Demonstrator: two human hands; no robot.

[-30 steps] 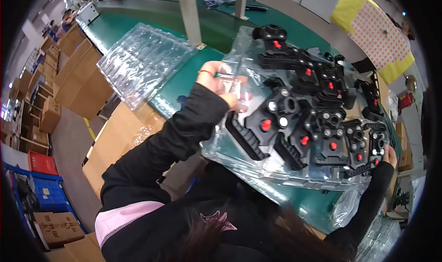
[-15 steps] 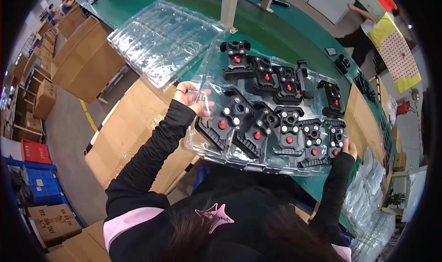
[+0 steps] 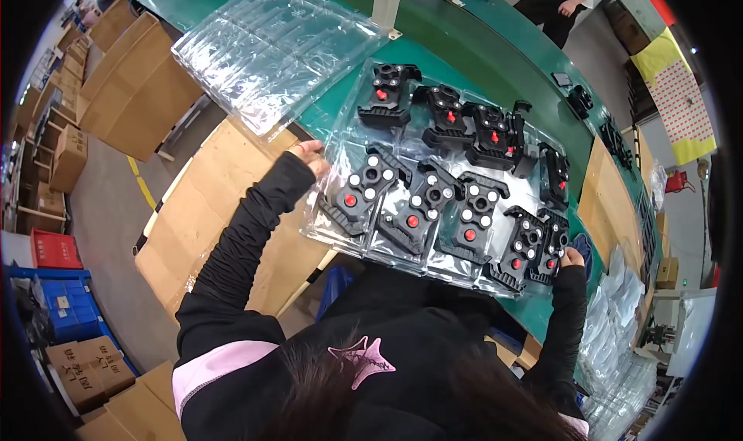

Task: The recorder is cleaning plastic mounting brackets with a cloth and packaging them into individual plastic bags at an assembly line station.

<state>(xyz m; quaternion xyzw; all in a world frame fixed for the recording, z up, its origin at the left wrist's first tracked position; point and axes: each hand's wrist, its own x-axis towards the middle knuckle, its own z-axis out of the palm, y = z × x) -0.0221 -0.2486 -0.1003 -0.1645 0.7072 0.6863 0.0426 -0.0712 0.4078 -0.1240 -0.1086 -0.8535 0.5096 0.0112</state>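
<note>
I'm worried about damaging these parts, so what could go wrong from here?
Tilting: the left hand and right hand are at opposite sides of the loaded clear tray, so uneven movement might make the black parts slide.
Scuffing: two black parts nearest the right hand sit crowded together and could rub.
Snagging: the second clear tray lies close to the loaded one's far left corner, so their edges might catch.

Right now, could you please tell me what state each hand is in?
Left hand: holding the clear plastic tray by its left edge.
Right hand: at the tray's right edge, partly hidden; its grip cannot be told.
</note>
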